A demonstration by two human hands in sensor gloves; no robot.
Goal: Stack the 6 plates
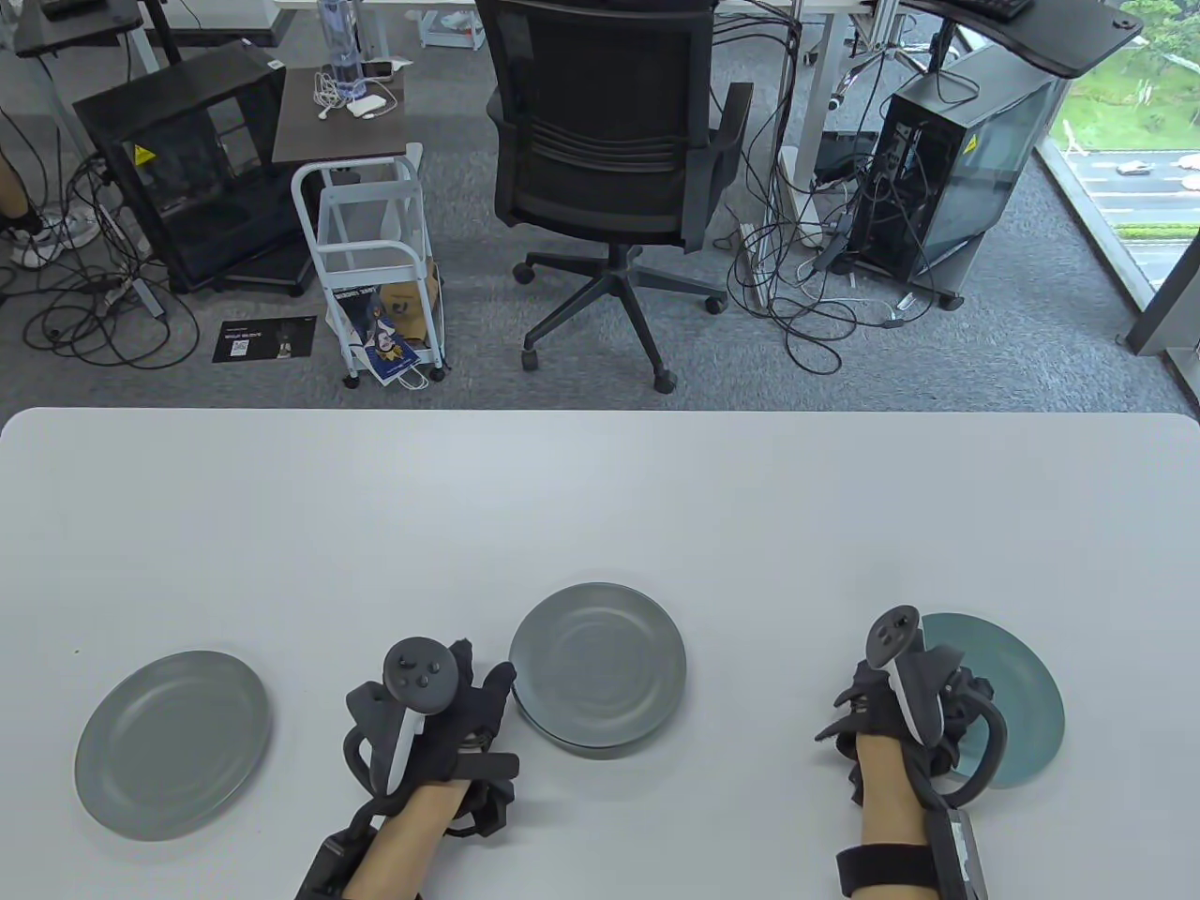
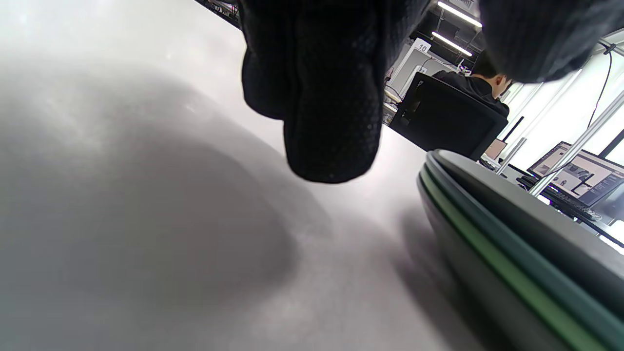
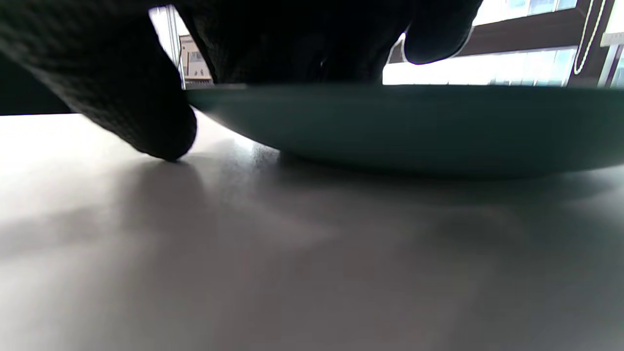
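Office floor behind: black mesh swivel chair (image 1: 600,141), white wire cart (image 1: 375,272), PC towers, loose cables. White bench (image 1: 600,497) carried three plate sites, all near its front edge.

- Stack of round grey-green plates (image 1: 598,666) sat front-centre. Left wrist view showed several nested rims (image 2: 492,234), at least three, exact count not readable.
- Single round grey plate (image 1: 173,743) lay toward the front-left corner, well apart from the stack.
- Single round teal plate (image 1: 1008,694) lay toward the front-right corner, partly under the right hand.

Step in hand, my read: pick up the teal plate for transfer to the centre stack.

How to do it well:
- Get fingertips under the rim first; the plate is shallow and sits flat, so tip the near edge up before lifting.
- Carry level, set down concentric on the stack, lower gently so the rims nest and nothing skids.
- Left hand could steady the stack while the plate lands.

Grip state:
- Right hand (image 1: 914,698) lay over the near-left rim of the teal plate (image 3: 414,126). Right wrist view showed fingers curled over the rim top and one gloved finger (image 3: 146,117) down on the bench just beside the edge. Touching, not a completed hold; plate base was on the bench.
- Left hand (image 1: 441,722) held nothing, just beside the stack's left side, fingers loosely extended, fingertip (image 2: 331,136) above bare bench.
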